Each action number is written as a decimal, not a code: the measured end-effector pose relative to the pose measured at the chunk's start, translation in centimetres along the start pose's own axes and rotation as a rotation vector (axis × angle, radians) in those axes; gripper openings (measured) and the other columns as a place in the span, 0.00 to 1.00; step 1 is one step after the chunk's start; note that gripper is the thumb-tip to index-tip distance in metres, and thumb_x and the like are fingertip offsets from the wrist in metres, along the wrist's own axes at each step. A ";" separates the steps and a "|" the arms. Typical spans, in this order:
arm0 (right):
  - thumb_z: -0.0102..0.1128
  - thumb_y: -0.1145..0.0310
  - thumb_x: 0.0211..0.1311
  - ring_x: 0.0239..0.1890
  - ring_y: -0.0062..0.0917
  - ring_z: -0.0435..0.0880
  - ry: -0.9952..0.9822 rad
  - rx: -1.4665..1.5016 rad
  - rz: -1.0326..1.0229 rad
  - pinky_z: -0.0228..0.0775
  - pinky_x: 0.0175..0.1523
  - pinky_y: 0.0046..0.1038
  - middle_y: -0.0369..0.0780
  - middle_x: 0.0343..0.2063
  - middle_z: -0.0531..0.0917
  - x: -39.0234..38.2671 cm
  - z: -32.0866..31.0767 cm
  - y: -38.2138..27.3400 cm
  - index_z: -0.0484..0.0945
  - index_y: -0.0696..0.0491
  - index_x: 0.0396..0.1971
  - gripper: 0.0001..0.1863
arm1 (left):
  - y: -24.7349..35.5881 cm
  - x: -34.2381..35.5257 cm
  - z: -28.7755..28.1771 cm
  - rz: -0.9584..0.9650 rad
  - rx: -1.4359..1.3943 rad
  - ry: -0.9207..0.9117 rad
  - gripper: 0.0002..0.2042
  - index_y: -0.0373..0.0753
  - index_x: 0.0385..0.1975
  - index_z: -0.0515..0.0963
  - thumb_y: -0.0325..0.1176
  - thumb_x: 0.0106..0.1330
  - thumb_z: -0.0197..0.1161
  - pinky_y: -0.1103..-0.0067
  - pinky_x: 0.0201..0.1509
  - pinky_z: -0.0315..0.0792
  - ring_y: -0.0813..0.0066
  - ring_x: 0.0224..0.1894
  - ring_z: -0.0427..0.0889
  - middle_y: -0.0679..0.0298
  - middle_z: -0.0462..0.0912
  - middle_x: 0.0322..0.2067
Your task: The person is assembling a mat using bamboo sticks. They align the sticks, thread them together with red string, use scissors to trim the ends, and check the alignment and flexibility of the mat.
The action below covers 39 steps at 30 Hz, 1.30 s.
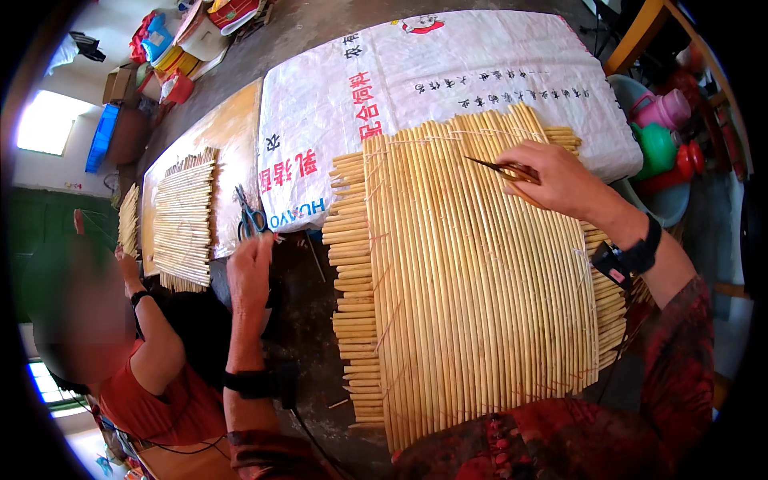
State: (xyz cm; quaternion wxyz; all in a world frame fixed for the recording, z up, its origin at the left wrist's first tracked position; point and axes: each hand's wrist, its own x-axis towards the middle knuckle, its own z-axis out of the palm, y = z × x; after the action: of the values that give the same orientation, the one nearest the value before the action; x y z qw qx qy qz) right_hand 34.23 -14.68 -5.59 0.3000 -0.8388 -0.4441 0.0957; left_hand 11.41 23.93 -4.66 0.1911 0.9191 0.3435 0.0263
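A mat of pale reed sticks (480,272), tied with thin reddish string, lies before me on top of a second layer of sticks (358,320) set crosswise. Over its far right part, my right hand (548,176) is closed around a small pair of scissors (490,166), its dark blades pointing left. My left hand (251,268) is off the mat's left side, fingers pinched together. A small reddish-white scrap shows by its fingertips, too small to name. Just beyond that hand, blue-handled scissors (252,220) lie at the table's near edge.
A white printed sack sheet (448,68) covers much of the table (232,120). At left, a co-worker in a red shirt (172,400) sits near another stick mat (184,224). Basins and a pink jug (664,110) stand at right. A wooden post (636,36) rises at far right.
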 end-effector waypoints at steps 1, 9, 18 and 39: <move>0.63 0.65 0.50 0.31 0.32 0.77 -0.010 0.034 0.054 0.70 0.35 0.31 0.41 0.29 0.77 -1.0 -0.4 -0.4 0.76 0.55 0.40 0.17 | -2.2 -1.2 -0.2 0.087 0.202 -0.023 0.11 0.35 0.22 0.73 0.35 0.62 0.57 0.75 0.32 0.66 0.68 0.26 0.71 0.61 0.70 0.21; 0.61 0.69 0.50 0.30 0.32 0.76 -0.136 0.020 0.127 0.69 0.35 0.32 0.41 0.29 0.75 -9.9 -1.8 -6.0 0.75 0.54 0.40 0.16 | 0.3 -4.2 4.0 0.362 -0.312 -0.094 0.08 0.35 0.37 0.77 0.28 0.59 0.59 0.76 0.38 0.71 0.58 0.34 0.78 0.55 0.77 0.36; 0.64 0.68 0.48 0.32 0.37 0.77 -0.087 -0.074 0.125 0.70 0.36 0.32 0.42 0.29 0.74 -19.1 -0.3 -12.5 0.75 0.52 0.41 0.18 | 7.9 -3.1 8.6 0.554 -0.075 -0.074 0.09 0.33 0.31 0.75 0.32 0.55 0.61 0.67 0.39 0.71 0.54 0.34 0.77 0.51 0.74 0.31; 0.62 0.69 0.47 0.28 0.33 0.77 -0.003 0.023 0.285 0.70 0.32 0.31 0.40 0.26 0.75 -24.4 2.2 -14.0 0.76 0.52 0.40 0.17 | 6.3 -2.1 9.7 0.395 -0.347 -0.073 0.06 0.32 0.25 0.75 0.29 0.52 0.58 0.68 0.32 0.72 0.53 0.27 0.79 0.50 0.78 0.22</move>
State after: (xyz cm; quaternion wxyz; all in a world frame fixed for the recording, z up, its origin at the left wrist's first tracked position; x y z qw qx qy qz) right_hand 9.33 -27.39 -1.66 0.2921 -0.8899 -0.3197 0.1436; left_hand 15.51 15.00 -11.08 0.3494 0.9221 0.1406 0.0887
